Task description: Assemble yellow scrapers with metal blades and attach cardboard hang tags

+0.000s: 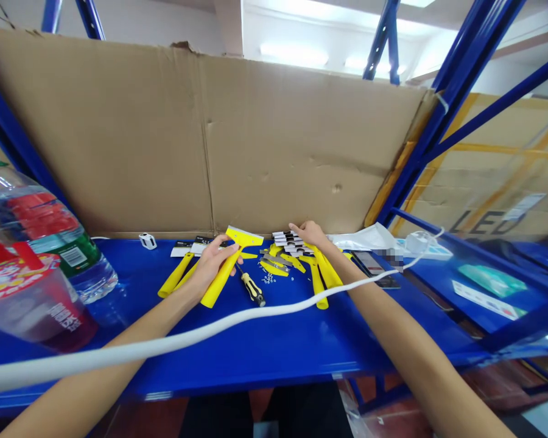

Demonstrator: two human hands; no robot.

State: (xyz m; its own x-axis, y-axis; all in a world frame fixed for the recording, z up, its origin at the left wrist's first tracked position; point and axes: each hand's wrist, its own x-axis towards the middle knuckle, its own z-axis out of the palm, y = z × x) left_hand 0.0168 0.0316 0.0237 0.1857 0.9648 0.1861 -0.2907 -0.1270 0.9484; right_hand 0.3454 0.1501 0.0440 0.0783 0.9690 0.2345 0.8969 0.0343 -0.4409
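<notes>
My left hand [214, 261] is closed around the handle of a yellow scraper [223, 274], its wide head tilted up with a metal edge along the top. My right hand [309, 232] rests at a stack of black-and-white blade sleeves [292, 243], one finger stretched out over them; its other fingers are partly hidden. Below the sleeves lies a pile of small yellow plates [274, 267] and metal strips, with tiny nuts or screws [268, 279] beside it. A screwdriver [252, 289] with a cream-and-black handle lies near my left hand. More yellow scrapers [317, 283] lie under my right wrist.
Yellow scrapers [176, 277] with black-and-white heads lie at left. A water bottle [77, 255] and a plastic cup [36, 304] stand on the blue shelf [278, 340]. A white cable [237, 317] crosses in front. Cardboard [278, 140] walls the back; a phone [374, 264] lies at right.
</notes>
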